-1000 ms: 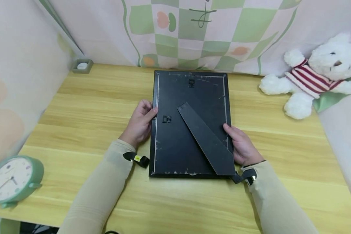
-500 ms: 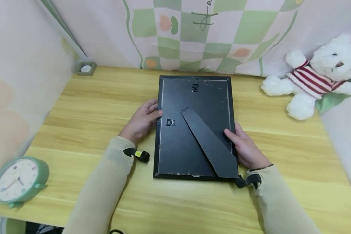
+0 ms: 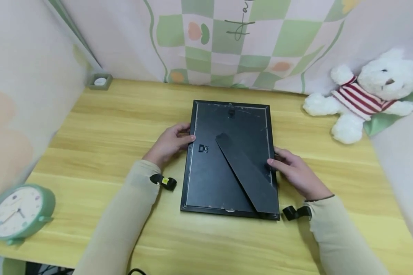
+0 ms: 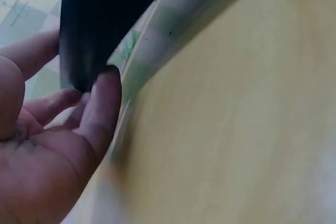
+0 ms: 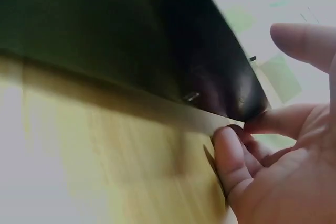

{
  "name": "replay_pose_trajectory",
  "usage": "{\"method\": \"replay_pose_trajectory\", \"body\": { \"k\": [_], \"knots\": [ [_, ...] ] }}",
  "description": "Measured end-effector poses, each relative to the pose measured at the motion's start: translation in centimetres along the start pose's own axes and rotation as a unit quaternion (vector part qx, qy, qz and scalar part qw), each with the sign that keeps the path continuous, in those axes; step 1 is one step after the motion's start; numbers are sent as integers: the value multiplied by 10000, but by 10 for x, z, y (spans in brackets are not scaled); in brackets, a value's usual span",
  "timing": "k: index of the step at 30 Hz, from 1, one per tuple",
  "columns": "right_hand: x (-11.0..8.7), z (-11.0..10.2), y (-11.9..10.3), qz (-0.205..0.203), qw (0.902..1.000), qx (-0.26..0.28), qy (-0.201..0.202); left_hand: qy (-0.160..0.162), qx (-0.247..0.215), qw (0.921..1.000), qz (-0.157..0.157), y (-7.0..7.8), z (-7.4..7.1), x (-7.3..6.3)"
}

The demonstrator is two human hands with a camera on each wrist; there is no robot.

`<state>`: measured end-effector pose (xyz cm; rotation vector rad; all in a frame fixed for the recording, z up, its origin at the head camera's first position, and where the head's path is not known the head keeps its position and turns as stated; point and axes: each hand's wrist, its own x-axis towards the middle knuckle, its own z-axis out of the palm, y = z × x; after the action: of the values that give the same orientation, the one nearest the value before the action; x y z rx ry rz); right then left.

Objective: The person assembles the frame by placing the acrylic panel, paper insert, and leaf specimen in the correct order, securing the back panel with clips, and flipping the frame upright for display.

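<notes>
A black picture frame [image 3: 228, 179] lies back side up over the table, its stand leg [image 3: 247, 173] slanting toward the near right corner. My left hand [image 3: 170, 142] grips the frame's left edge, thumb on the back and fingers at the side and beneath. At the opposite edge is my right hand [image 3: 297, 172], fingers curled at the border. In the right wrist view, the right thumb [image 5: 302, 40] stands a little off the frame, while the index finger touches its lower corner. The front of the frame faces down and is hidden.
A green alarm clock [image 3: 22, 214] stands at the left. At the back left corner sits a small grey tray [image 3: 104, 86] with a white round piece. A white plush bear [image 3: 361, 95] leans at the back right, before a checked curtain [image 3: 241, 53].
The frame has come nearer to me and slightly right, and appears lower. My right hand has shifted outward, its wrist strap now apart from the frame. The left hand keeps its hold.
</notes>
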<state>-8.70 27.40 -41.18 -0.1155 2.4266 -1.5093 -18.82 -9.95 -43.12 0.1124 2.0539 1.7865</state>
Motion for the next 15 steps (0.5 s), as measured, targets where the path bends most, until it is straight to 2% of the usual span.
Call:
{"method": "replay_pose_trajectory", "body": {
  "k": [5,11,15],
  "knots": [
    [3,-5,2,283,9977,-609,82,190,932,9954,-113,2,2,2],
    [7,-10,5,526,9942,-934,115,134,1366,9905,68,1,7,7],
    [5,-10,6,586,9944,-867,123,160,1693,9852,209,-1,10,5]
  ]
}}
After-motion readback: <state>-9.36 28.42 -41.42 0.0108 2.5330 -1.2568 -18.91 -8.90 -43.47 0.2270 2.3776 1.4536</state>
